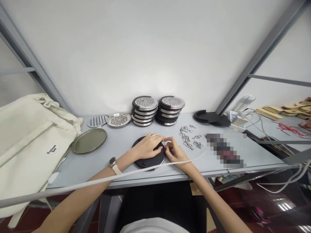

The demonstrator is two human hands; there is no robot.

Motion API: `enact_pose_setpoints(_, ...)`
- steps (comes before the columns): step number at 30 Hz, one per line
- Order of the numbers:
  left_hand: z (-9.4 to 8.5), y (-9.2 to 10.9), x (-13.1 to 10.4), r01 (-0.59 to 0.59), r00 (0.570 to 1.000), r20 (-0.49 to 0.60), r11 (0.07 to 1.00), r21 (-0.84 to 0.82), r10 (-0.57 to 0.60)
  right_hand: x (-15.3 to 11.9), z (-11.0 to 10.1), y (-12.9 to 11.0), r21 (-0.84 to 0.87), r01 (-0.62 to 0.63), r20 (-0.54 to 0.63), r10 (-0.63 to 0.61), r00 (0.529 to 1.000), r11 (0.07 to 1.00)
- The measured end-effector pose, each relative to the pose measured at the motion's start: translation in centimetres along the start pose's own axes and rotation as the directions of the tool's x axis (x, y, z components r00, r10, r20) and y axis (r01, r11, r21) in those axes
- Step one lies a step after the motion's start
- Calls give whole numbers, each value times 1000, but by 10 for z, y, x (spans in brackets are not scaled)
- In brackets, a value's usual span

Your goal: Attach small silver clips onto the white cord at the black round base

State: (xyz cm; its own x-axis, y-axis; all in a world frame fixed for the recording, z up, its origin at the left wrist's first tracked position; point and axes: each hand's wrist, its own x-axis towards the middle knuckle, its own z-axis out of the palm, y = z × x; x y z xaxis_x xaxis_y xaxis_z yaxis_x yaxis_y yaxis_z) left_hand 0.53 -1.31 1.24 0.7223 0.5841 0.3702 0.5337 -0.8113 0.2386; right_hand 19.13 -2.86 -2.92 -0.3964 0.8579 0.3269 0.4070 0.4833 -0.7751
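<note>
A round black disc [150,161] with a pale rim lies near the table's front edge. My left hand [148,146], fingers stretched out and thumb apart, rests flat across its top. At the disc's right edge my right hand [173,151] is closed in a pinch; a thin bright bit shows at its fingertips, too small to name. To the right of this hand lie several small silver metal clasps [186,138]. Behind the hands stand two stacks of round metal graters with black holders, a left stack [145,105] and a right stack [171,105].
Two loose grater discs [119,120] and an olive round plate [89,140] lie left, beside a cream bag [31,139]. Black holders [206,116] lie at the back right. A white cable [97,179] crosses in front of my forearms. A blurred patch covers something at right.
</note>
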Motion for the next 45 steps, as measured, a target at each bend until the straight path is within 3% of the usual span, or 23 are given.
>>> enact_pose_setpoints(25, 7, -5, -1, -9, 1000, -17, 991, -131, 7, 1, 0, 4, 38, -6, 8, 6, 1000, 999)
enact_pose_setpoints(45, 4, -4, -3, 2, 1000, -2, 975, -224, -3, 1, 1, 3, 42, 8, -72, -5, 997, 999)
